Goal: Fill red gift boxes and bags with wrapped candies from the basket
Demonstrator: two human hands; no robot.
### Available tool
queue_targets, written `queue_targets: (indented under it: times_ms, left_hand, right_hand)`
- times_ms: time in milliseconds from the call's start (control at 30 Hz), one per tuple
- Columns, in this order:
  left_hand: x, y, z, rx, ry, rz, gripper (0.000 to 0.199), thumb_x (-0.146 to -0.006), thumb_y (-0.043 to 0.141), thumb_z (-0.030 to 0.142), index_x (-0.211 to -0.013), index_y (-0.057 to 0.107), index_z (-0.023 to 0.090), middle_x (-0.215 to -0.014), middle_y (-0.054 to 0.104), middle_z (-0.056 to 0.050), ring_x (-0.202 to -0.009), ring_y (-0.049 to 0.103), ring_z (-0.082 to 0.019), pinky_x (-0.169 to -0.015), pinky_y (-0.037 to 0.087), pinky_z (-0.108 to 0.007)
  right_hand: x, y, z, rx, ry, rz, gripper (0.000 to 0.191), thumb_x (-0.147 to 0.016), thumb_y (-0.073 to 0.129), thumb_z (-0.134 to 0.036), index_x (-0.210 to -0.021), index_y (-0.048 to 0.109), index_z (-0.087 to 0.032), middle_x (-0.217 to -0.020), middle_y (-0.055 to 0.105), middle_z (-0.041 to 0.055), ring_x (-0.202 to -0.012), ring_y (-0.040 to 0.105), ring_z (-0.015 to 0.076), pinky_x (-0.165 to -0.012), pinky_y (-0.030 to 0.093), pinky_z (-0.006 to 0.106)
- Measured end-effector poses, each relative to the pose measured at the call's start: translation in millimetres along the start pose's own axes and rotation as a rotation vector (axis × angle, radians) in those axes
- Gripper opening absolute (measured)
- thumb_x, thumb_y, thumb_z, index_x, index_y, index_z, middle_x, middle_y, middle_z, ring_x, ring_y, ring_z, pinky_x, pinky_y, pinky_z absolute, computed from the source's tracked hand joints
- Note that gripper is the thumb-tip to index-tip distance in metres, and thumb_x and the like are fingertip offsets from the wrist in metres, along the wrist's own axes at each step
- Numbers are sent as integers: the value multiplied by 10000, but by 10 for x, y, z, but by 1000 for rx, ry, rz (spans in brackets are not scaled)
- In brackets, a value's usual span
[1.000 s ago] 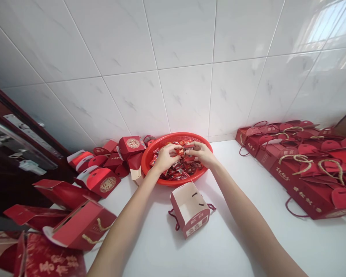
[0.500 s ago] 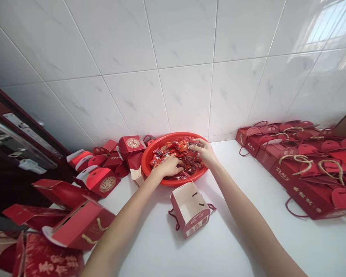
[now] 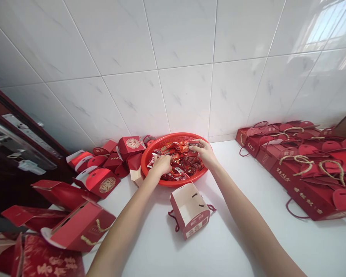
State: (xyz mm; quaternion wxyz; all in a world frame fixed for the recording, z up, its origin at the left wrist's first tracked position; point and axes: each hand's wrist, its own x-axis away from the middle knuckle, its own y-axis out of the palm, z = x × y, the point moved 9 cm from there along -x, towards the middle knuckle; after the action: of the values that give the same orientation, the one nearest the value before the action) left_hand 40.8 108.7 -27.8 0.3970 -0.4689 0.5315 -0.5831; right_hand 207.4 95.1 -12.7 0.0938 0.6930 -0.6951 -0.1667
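A red plastic basket holds many small red-wrapped candies. My left hand is over the candies at the basket's left side, its fingers bent down among them; what its fingertips hold, if anything, is too small to name. At the basket's right rim, my right hand has its thumb and fingers pinched round a small wrapped candy. An open red gift box with a pale inside and dark red cord handles stands on the white table just in front of the basket.
Red boxes, some with flaps raised, crowd the left side. Rows of red boxes with rope handles fill the right. Behind the white table rises a tiled wall. A dark door with a metal latch is at the far left.
My left hand has moved left across the candies, uncovering those in the basket's middle. My right hand has hardly moved.
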Motion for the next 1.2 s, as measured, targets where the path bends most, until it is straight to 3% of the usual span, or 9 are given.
queue_targets:
  times_ms: [100,200,300,533,633,767,933,1100,1200]
  left_hand:
    - [-19,39,24,23,44,-1,604,-676,538,-13,-1194,717,239,-1147,754,-135,-1168,644,-322,-1063,380,-464]
    - [-48,74,60,61,96,-9,825,-657,554,-6,-1429,544,283,-1330,675,-116,-1302,555,-323,-1102,361,-470]
    - [-78,104,95,97,117,-48,855,-686,557,15,-1491,464,288,-1421,608,-109,-1378,478,-343,-1138,316,-526]
    - [-132,70,167,138,111,-78,550,-879,578,299,-1417,548,185,-1268,702,-133,-1196,640,-322,-1067,430,-423]
    - [-137,91,221,133,132,-114,561,-850,637,331,-1391,577,197,-1181,742,-106,-1159,661,-310,-1053,441,-396]
    - [-133,113,276,103,149,-150,564,-814,676,331,-1361,606,212,-1180,743,-111,-1186,643,-340,-1081,408,-444]
    - [-136,139,295,159,191,-166,362,-870,597,416,-1169,723,254,-1223,737,-65,-1187,643,-302,-1058,426,-394]
    - [-208,117,216,382,213,-96,196,-774,647,292,-878,805,237,-960,801,-51,-954,718,-271,-895,510,-325]
    - [-243,110,154,413,198,-71,251,-654,692,168,-870,810,215,-907,793,-50,-904,720,-271,-831,526,-314]
  right_hand:
    - [-10,-7,7,13,-9,-6,286,-572,785,-305,-817,661,-225,-821,708,-1,-781,674,202,-689,577,343]
    - [-17,-16,6,18,-26,-6,283,-574,786,-313,-808,656,-224,-814,703,-3,-778,669,197,-695,570,339]
    - [-16,-18,7,27,-24,-3,284,-575,781,-315,-811,650,-225,-818,706,-4,-779,669,196,-688,562,332]
    - [25,-21,-39,66,-15,32,263,-574,761,-308,-798,653,-224,-804,702,-12,-768,668,189,-634,523,287]
    - [27,-14,-38,47,-11,31,261,-555,763,-304,-778,653,-225,-788,695,-14,-747,656,183,-619,518,283]
    - [10,-13,-32,32,-25,27,260,-543,760,-301,-770,660,-224,-787,700,-12,-732,642,177,-625,524,288]
    - [-2,-24,-27,37,-32,30,248,-553,752,-311,-763,653,-222,-766,696,-15,-738,645,182,-635,535,288]
    - [4,-17,-30,46,-26,19,233,-577,748,-309,-775,661,-221,-770,694,-15,-735,653,178,-639,537,288]
    - [-3,-15,-28,31,-31,5,244,-573,760,-319,-773,659,-223,-747,689,-14,-708,647,177,-629,544,294]
